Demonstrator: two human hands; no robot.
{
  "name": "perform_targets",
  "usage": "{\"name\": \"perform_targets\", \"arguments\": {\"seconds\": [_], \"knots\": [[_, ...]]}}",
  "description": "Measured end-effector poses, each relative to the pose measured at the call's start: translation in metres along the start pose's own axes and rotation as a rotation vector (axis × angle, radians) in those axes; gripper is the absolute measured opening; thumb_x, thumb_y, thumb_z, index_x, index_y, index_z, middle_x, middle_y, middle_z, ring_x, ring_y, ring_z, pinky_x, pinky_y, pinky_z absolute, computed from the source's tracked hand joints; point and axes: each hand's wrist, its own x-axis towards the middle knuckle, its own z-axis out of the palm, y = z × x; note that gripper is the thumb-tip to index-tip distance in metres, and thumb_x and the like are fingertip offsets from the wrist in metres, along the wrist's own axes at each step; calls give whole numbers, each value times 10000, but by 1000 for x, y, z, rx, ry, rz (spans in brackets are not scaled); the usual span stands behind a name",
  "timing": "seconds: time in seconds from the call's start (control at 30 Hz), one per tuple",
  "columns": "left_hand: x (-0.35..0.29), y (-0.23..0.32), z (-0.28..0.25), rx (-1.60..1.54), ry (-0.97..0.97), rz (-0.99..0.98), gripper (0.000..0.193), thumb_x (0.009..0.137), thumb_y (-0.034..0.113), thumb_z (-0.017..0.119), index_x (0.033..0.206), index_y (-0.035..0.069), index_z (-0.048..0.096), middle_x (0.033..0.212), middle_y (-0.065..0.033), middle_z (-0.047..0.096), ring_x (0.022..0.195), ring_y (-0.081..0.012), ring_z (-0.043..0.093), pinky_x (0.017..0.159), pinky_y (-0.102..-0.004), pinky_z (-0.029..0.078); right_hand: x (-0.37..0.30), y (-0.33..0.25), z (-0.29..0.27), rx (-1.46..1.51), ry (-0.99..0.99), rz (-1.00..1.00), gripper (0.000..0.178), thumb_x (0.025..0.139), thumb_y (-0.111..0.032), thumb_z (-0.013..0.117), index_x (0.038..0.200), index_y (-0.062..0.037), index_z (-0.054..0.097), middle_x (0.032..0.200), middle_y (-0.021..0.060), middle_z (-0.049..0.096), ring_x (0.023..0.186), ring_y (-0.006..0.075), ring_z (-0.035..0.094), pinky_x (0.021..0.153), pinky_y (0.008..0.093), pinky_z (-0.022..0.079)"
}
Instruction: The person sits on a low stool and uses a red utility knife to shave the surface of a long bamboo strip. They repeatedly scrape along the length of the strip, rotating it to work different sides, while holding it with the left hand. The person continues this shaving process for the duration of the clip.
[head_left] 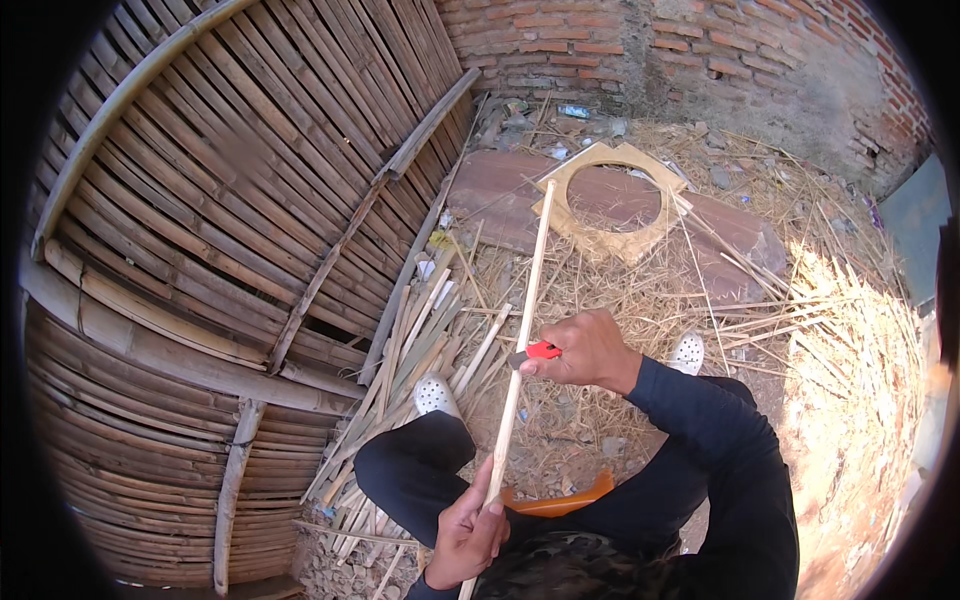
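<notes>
A long pale bamboo strip (pixel 531 285) slants up from my lap, its far end overlapping a yellowish board (pixel 630 244) with a large round hole. Near its lower end, my left hand (pixel 468 532) is closed around the strip. My right hand (pixel 592 348) grips a small knife (pixel 543 350) with a red handle. The knife's dark grey blade lies across the strip about midway along. Whether the far tip rests on the board or hangs above it, I cannot tell.
A slatted bamboo wall (pixel 250 190) rises on the left and a brick wall (pixel 560 45) at the back. Loose bamboo strips (pixel 405 345) lie beside my left foot. A reddish-brown slab (pixel 495 185) and shavings (pixel 590 290) cover the ground. Something orange (pixel 565 502) shows beneath me.
</notes>
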Motion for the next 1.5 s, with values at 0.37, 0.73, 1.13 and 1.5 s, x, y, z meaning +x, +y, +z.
{"name": "perform_targets", "arguments": {"seconds": [0.37, 0.73, 1.13, 1.5], "knots": [[-25, -8, 3, 36, -145, -103, 554, 993, 48, 420, 1499, 80, 197, 603, 54, 415, 492, -22, 394, 457, -186, 342, 31, 156, -25, -279, 141, 477, 693, 824, -715, 461, 650, -79, 674, 530, 144, 571, 522, 312, 594, 494, 441, 438], [-34, -6, -12, 79, 92, -85, 511, 991, 116, 444, 1473, 73, 278, 579, 62, 412, 467, -18, 367, 435, -185, 308, -32, 227, -65, -264, 196, 964, 782, 881, -696, 362, 781, 8, 689, 694, 234, 640, 693, 400, 639, 633, 472, 482], [13, 4, -2, 138, 10, -31, 527, 981, 49, 428, 1474, 26, 243, 605, 41, 457, 467, -24, 399, 444, -181, 331, -2, -3, -10, 94, -37, 110, 614, 800, -668, 563, 554, -106, 582, 445, 89, 510, 408, 283, 537, 411, 397, 399], [15, -5, -3, 145, 32, -4, 506, 983, 66, 449, 1457, 9, 283, 621, 35, 456, 487, -27, 403, 456, -185, 344, 8, 23, 10, -66, 27, -18, 638, 778, -705, 551, 544, -112, 569, 452, 67, 514, 402, 261, 530, 381, 383, 371]]}}
